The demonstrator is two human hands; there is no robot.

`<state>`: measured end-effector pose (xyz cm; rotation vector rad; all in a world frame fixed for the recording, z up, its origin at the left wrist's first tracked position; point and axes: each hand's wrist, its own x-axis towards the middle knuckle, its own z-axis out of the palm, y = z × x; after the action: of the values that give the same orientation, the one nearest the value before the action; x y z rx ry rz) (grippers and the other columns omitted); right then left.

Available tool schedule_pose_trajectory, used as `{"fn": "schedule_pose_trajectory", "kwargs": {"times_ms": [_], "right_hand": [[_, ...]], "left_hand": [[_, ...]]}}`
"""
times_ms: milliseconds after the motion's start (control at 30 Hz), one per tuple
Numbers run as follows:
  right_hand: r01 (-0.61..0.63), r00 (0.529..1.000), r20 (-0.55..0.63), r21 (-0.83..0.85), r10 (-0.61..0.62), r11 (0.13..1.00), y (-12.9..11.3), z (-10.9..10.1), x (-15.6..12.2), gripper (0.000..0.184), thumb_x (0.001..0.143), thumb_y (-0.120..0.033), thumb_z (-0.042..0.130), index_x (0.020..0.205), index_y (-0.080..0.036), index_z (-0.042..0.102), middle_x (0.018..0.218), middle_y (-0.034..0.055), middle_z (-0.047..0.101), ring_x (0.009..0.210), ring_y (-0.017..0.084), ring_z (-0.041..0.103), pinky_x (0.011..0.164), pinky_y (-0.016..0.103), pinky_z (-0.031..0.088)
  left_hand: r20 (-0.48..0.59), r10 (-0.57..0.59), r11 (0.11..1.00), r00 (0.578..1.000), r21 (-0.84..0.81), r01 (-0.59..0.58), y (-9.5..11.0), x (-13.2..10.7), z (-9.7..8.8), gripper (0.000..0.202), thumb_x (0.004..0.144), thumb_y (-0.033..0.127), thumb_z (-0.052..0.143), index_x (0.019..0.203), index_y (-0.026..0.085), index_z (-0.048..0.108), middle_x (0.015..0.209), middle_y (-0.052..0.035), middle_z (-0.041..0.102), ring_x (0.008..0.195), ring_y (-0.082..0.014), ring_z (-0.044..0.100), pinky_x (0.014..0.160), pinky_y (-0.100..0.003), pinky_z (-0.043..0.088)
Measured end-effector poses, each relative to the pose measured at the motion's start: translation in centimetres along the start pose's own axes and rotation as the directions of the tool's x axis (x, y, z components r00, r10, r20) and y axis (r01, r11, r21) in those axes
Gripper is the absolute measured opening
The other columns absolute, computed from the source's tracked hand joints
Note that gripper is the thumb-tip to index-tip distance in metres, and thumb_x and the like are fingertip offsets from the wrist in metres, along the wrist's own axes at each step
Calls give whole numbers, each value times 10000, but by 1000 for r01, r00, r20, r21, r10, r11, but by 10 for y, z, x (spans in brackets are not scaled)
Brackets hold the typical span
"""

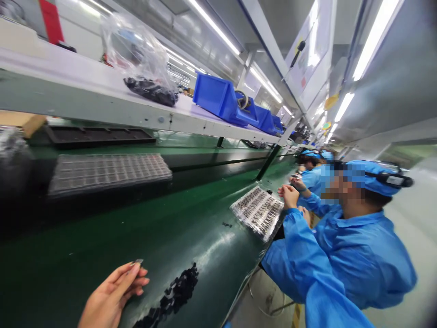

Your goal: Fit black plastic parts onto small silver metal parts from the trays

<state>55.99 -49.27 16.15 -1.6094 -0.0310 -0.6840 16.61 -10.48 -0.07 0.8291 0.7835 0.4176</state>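
At the lower left, my left hand (pixel 114 294) is closed, pinching a small thin glossy piece (pixel 138 261) between thumb and fingertip. Beside it on the green work surface (pixel 164 237) lies a long heap of small black pieces (pixel 177 289). A blue-sleeved arm stretches from the bottom right to my right hand (pixel 290 197), whose fingers are pinched together; what they hold is too small to make out. Just left of and below that hand, a clear-edged tray (pixel 259 210) carries rows of small dark-and-silver parts. A few black bits (pixel 227 224) lie near the tray.
A co-worker in blue (pixel 362 246) sits close on the right, with a hand (pixel 299 183) near mine. A shelf (pixel 112 102) above the bench bears blue bins (pixel 215 95) and a plastic bag of black parts (pixel 150 89). Beneath it stand a gridded clear tray (pixel 109 171) and a black tray (pixel 99 135).
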Motion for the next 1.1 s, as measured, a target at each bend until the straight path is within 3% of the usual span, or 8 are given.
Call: {"fn": "schedule_pose_trajectory", "kwargs": {"times_ms": [67,100,200,300,400,567,800,1100], "right_hand": [[-39,979,203,38,30,999,2,22,-52,305,688,-415,835,775,-166,682,624,39,719,526,191,665,551,305,572],[-32,936,353,71,4,997,3,34,-84,311,714,-425,835,825,-168,699,690,50,746,562,187,681,586,306,581],[-37,681,730,122,-64,992,-8,68,-193,278,816,-433,807,921,-187,730,797,63,774,654,190,716,676,324,596],[-139,410,906,178,-107,974,-31,94,-292,261,845,-428,795,958,-202,734,818,58,773,694,202,729,689,338,598],[-204,273,942,254,-195,945,-44,119,-356,226,842,-384,799,963,-204,735,830,44,764,712,189,717,731,333,590],[-268,265,934,310,-239,912,-38,140,-392,155,872,-340,761,920,-203,708,811,22,726,737,174,695,747,311,572],[-178,272,885,432,-377,884,-37,137,-396,83,926,-295,698,905,-216,706,887,34,680,792,173,655,731,309,553],[-143,292,876,437,-384,888,-35,136,-398,32,924,-245,690,905,-220,698,903,44,675,788,176,651,715,317,544]], "left_hand": [[48,70,997,996,-18,-70,0,-13,5,515,458,370,956,845,143,703,731,-54,734,604,-185,686,510,-241,547],[82,102,995,991,-31,-99,-1,-19,8,535,474,410,962,847,137,692,718,-50,724,588,-172,673,505,-238,534],[177,153,987,972,-75,-142,-3,-23,12,558,530,462,964,857,134,653,702,-38,702,549,-146,642,480,-227,489],[224,189,977,956,-136,-162,-7,-17,6,533,610,445,950,901,146,618,697,-27,695,538,-136,635,482,-221,480],[265,226,966,937,-184,-181,-12,-15,0,492,670,408,934,923,150,600,704,-22,698,534,-127,633,481,-209,476],[303,257,954,918,-230,-191,-15,-13,-3,467,676,373,940,920,141,616,727,-16,701,531,-113,628,479,-200,467],[262,257,952,930,-236,-197,-16,-10,-2,429,670,368,944,897,127,670,628,17,629,503,-91,570,463,-186,418],[229,252,952,940,-231,-199,-14,-12,-3,395,676,365,936,868,119,695,642,18,601,493,-73,526,478,-196,404]]}}
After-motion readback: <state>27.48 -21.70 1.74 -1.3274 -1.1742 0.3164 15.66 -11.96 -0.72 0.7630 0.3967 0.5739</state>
